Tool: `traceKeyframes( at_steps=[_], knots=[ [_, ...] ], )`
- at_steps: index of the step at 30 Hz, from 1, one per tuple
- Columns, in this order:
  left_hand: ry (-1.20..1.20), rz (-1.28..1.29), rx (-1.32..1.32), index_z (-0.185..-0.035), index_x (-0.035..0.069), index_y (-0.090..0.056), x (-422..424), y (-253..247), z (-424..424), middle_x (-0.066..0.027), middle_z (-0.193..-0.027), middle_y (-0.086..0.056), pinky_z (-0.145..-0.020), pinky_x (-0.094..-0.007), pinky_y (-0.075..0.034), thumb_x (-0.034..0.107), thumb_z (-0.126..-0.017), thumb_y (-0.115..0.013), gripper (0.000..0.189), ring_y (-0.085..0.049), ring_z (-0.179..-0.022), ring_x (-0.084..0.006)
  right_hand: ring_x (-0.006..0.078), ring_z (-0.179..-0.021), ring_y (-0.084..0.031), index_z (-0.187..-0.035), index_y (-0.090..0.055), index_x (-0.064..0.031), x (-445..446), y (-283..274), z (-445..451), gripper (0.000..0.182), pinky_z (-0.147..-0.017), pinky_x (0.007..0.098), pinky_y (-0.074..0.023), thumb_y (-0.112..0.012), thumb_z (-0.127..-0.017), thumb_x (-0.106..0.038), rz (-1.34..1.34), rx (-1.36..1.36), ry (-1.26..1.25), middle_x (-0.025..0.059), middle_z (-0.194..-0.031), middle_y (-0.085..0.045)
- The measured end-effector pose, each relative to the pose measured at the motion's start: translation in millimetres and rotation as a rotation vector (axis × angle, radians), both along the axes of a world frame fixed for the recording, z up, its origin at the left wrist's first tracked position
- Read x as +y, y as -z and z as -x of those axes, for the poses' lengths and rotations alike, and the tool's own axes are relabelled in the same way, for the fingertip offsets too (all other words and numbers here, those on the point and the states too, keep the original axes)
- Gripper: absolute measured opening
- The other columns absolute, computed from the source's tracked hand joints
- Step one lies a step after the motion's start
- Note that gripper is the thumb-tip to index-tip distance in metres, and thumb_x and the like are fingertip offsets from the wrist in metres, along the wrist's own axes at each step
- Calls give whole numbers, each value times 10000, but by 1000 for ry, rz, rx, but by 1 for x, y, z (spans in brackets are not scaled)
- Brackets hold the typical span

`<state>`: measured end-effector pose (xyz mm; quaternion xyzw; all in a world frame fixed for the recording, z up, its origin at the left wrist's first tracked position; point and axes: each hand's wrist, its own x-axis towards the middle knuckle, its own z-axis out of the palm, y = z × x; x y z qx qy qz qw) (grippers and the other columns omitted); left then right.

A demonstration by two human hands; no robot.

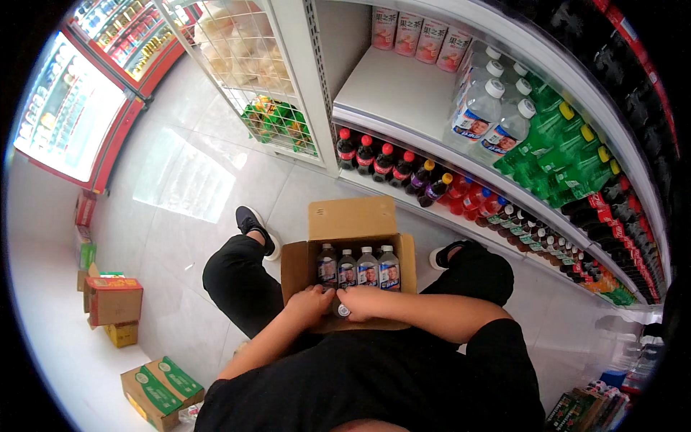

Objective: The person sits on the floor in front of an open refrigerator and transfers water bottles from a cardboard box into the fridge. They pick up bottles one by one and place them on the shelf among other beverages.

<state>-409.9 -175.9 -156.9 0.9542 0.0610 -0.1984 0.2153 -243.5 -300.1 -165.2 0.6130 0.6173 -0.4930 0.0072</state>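
An opened cardboard box (pixel 352 218) sits between my knees with its flaps spread. Several clear plastic bottles (pixel 368 269) with white caps and blue picture labels stand in a row along its far side. My right hand (pixel 360 302) is closed around another bottle, whose white cap (pixel 344 310) points up towards me at the near side of the box. Close beside it, my left hand (pixel 311 305) has its fingers bent over the box's near left part. Its fingertips are hidden, so its hold is unclear.
Ahead on the right, a white shelf (pixel 397 81) carries matching clear bottles (pixel 478 113), green bottles (pixel 567 146) and pink cartons (pixel 407 33). Cola bottles (pixel 383 162) line the shelf below. A wire rack (pixel 253 70) adjoins it. Cartons (pixel 162 386) lie left, near lit display coolers (pixel 70 108).
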Motion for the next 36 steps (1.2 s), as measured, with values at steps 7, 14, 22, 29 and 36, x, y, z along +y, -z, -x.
traceKeyframes(
  at_steps=[7, 14, 22, 29, 36],
  knots=[
    [104, 141, 313, -1153, 67, -637, 34, -12, -34, -214, -1016, -729, -852, -504, -568, 238, -755, -797, 461, -701, -997, -405, 409, -1145, -640, -1330, -501, 59, 16, -17, -19, 740, -946, 491, -534, -775, -826, -408, 73, -33, -199, 256, -1230, -652],
    [179, 345, 324, -1230, 75, -708, 88, -84, -84, -215, -1078, -735, -872, -448, -557, 318, -756, -814, 543, -700, -1014, -394, 421, -1267, -572, -1474, -381, 42, 15, -27, -30, 916, -1061, 432, -466, -766, -852, -509, -148, 284, 73, 290, -1376, -572],
    [-220, 851, -114, -992, -14, -719, 125, -91, -96, -86, -869, -702, -680, -330, -521, 303, -863, -742, 343, -656, -814, -165, 255, -1227, -598, -1415, -465, -41, 25, -45, -25, 791, -1071, 407, -462, -869, -800, -333, -122, 828, 506, 156, -1311, -632],
    [-747, 1038, -504, -1227, -24, -631, 94, -90, -121, -27, -963, -680, -751, -275, -490, 371, -1015, -601, 449, -613, -886, -114, 193, -1146, -599, -1360, -507, -22, 32, -71, -54, 677, -1022, 373, -481, -838, -830, -282, -313, 977, 855, 102, -1248, -626],
    [-683, 1160, -495, -1418, 6, -465, 71, -109, -163, -80, -1177, -644, -949, -336, -526, 122, -858, -791, 658, -630, -1092, -154, 226, -1139, -623, -1392, -472, -4, 32, -71, -85, 719, -1000, 381, -492, -829, -817, -249, -610, 774, 1079, 130, -1236, -640]
  ],
)
